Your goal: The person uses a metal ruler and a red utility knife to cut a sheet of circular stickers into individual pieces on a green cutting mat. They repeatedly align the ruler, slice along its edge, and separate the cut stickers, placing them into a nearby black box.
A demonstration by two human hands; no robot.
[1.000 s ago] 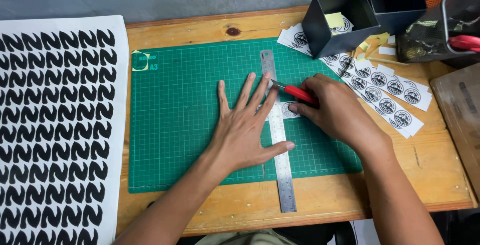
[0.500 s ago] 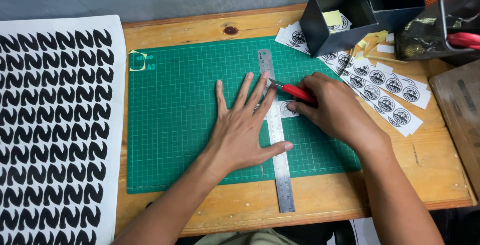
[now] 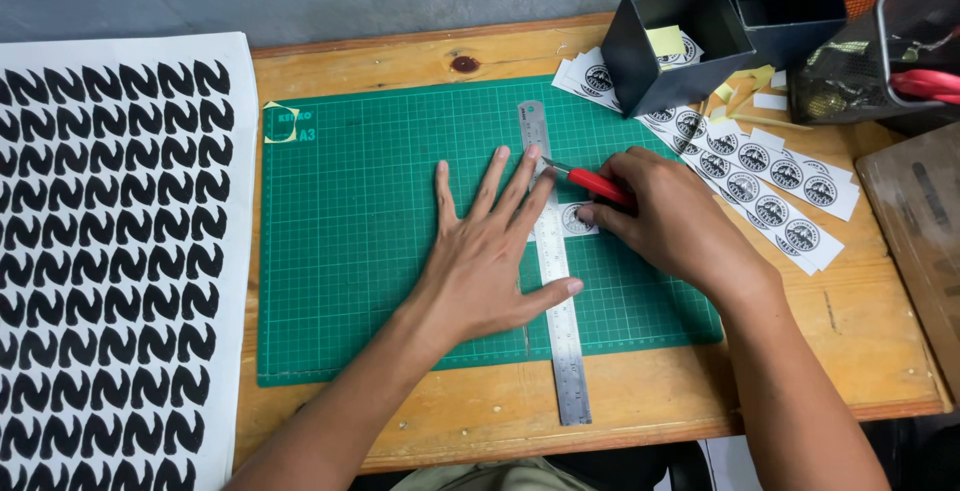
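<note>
My left hand lies flat with spread fingers on a green cutting mat, pressing down a steel ruler that runs from the mat's far side to the desk's near edge. My right hand grips a red craft knife, its blade tip against the ruler's right edge near the far end. A small round-printed sticker sits on the mat just right of the ruler, partly under my right fingers.
Strips of round black-and-white stickers lie right of the mat. A dark open box and a mesh container stand at the back right. A large white sheet with black shapes covers the left. The wooden desk carries everything.
Both hands, the ruler and the knife keep nearly the same places; only the camera view has shifted slightly.
</note>
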